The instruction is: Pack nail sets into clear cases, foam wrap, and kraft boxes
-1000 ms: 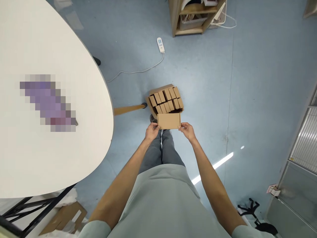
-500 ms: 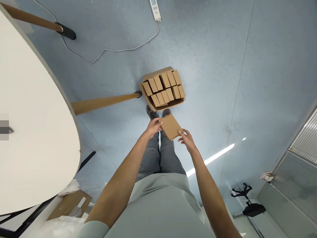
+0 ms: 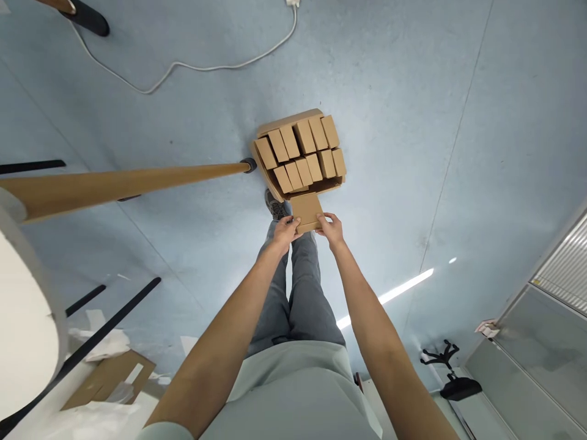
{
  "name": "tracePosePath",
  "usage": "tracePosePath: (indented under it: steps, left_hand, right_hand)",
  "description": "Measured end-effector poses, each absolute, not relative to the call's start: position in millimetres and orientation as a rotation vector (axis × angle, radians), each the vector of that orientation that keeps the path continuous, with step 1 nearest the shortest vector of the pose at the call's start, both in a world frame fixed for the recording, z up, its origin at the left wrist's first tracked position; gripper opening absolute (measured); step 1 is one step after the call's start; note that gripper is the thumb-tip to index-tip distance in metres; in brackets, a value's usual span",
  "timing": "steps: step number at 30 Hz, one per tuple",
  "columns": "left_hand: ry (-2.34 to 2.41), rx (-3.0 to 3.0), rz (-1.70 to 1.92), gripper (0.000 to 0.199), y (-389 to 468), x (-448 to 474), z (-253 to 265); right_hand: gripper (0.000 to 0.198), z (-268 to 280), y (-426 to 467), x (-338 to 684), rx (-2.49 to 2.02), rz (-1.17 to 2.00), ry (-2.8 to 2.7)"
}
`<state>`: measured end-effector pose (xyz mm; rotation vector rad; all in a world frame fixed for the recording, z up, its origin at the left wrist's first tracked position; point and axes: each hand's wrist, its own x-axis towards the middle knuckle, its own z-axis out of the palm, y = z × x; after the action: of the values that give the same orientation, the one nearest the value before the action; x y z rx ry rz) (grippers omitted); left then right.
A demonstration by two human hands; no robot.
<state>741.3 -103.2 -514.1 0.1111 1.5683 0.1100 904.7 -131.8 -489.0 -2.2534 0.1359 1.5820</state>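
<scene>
A small flat brown cardboard box (image 3: 306, 209) is held level in front of my legs, between both hands. My left hand (image 3: 287, 232) grips its left near corner, thumb on top. On the right near corner, my right hand (image 3: 331, 228) is closed in the same way, with its fingers partly hidden below. Just beyond, on the floor, stands an open carton (image 3: 288, 122) with several similar small boxes (image 3: 304, 135) packed upright in two rows. The held box overlaps the carton's near edge in view; whether they touch I cannot tell.
A wooden table leg (image 3: 183, 178) ends beside the carton's left side, below a white tabletop (image 3: 22, 318). A pale cable (image 3: 220, 68) runs across the floor beyond. Another cardboard box (image 3: 110, 382) lies at lower left, and a black chair (image 3: 458, 386) is at lower right.
The held box has turned squarer to me and come closer to the carton. My right hand has moved left to its near corner. The table has shifted left in view.
</scene>
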Motion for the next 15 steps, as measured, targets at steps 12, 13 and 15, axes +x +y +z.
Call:
tracePosePath:
  steps: [12,13,15]
  left_hand:
    - [1.617,0.119,0.135,0.03,-87.3,736.7,-619.3]
    - [1.613,0.123,0.116,0.031,-86.7,735.0,-622.1]
    - [1.614,0.133,0.087,0.035,-85.9,730.7,-622.2]
  right_hand:
    - [0.043,-612.8,-98.3,892.1,-2.293,1.678,0.141]
    - [0.046,-616.5,-98.7,890.7,-2.279,1.705,0.136]
    - [0.048,-618.0,-100.6,889.1,-2.243,1.768,0.12]
